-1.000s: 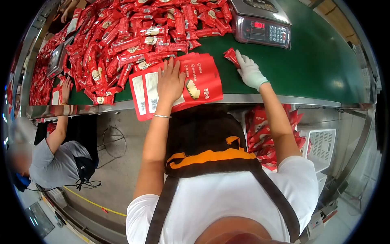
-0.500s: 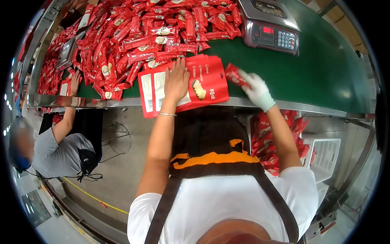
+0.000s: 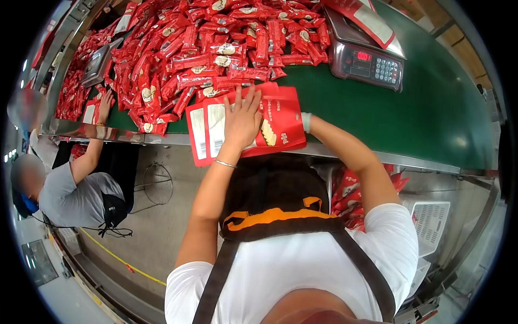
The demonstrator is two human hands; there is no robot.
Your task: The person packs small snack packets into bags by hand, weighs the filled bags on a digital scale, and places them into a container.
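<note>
My left hand lies flat with fingers spread on a stack of red printed pouches at the table's front edge. White label panels show on the pouches to the left of that hand. At the stack's right edge my right hand disappears; only the pale glove cuff shows. Its fingers, and anything in them, are hidden by the top pouch. Beyond the pouches spreads a large heap of small red wrapped packets.
A digital scale stands at the back right, with a red pouch across its plate. On the left, a co-worker's hand is beside another scale. White crates and filled red pouches sit below the table's right side.
My right hand, with a small red packet in it, has moved left to the pouches and out of sight. A red pouch now lies on the right scale. My left hand stays on the stack.
</note>
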